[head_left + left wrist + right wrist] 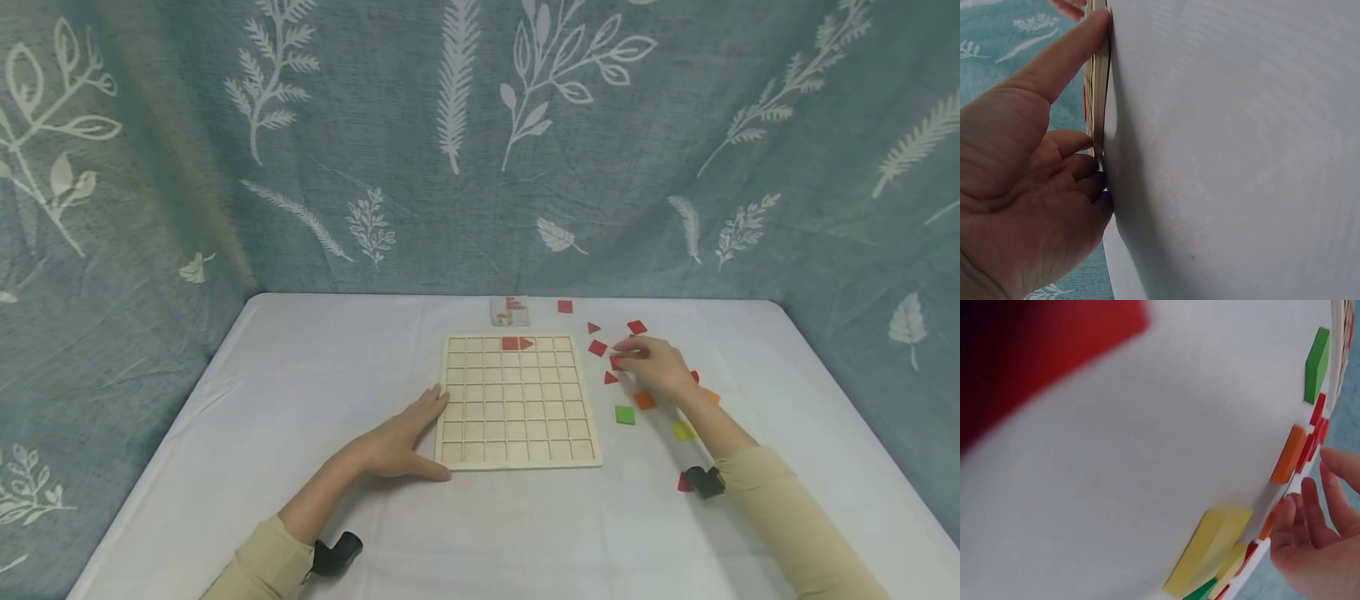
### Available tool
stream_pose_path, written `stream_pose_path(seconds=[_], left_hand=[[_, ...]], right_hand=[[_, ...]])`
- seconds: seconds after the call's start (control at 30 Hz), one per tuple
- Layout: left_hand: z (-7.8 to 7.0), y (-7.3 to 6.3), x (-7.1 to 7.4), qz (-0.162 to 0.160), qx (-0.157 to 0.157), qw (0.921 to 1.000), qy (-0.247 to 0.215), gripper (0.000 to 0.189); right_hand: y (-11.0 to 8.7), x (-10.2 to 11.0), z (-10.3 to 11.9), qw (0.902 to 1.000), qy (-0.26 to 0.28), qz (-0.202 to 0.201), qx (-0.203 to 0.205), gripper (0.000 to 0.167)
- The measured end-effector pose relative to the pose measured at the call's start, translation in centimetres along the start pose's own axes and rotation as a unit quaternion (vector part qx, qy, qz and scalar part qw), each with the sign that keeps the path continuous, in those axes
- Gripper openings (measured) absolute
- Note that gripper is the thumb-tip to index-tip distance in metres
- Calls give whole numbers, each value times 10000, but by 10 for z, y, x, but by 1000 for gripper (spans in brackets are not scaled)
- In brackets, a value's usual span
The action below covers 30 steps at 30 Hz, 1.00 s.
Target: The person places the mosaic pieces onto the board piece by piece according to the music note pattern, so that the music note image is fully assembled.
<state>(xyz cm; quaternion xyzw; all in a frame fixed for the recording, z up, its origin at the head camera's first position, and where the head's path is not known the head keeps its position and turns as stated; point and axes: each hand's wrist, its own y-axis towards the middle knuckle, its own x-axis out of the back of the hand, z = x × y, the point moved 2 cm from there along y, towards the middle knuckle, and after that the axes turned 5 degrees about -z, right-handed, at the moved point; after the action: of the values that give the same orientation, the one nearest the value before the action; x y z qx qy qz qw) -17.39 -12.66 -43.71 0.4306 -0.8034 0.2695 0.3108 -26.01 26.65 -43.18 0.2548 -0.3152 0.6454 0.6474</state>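
Note:
A cream wooden board (517, 466) with a grid of square cells lies flat on the white table. My left hand (401, 435) rests against its left side, fingers at the edge and thumb by the near left corner. In the top row sit a red square tile (510, 343) and, beside it, a red triangle tile (527, 343). To the right of the board, my right hand (657, 367) reaches over scattered tiles, its fingertips right at a red tile (616, 363). In the right wrist view the thumb and fingers look relaxed and apart, with no tile between them.
Behind the board lies a small card (509, 312) with a printed red pattern, and a red square (565, 307) near it. A green tile (625, 415), orange tile (645, 401) and yellow tile (683, 431) lie on the right. A patterned curtain (420, 225) hangs behind the table.

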Motion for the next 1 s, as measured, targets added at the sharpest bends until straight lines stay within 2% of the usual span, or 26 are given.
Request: stream_pose_path(seconds=[0.17, 0.53, 0.77, 1.0], left_hand=[[-1, -1, 1, 5, -11, 10000, 13, 109], [-2, -2, 1, 20, -28, 10000, -8, 109], [0, -1, 0, -18, -95, 10000, -12, 109], [0, -1, 0, -64, -40, 10000, 50, 110]], right_hand=[[0, 3, -2, 9993, -244, 103, 269, 36], [0, 2, -2, 9985, -437, 79, 335, 35], [-1, -5, 5, 9997, 187, 37, 119, 45], [-1, -21, 26, 9973, 638, 110, 348, 44]])
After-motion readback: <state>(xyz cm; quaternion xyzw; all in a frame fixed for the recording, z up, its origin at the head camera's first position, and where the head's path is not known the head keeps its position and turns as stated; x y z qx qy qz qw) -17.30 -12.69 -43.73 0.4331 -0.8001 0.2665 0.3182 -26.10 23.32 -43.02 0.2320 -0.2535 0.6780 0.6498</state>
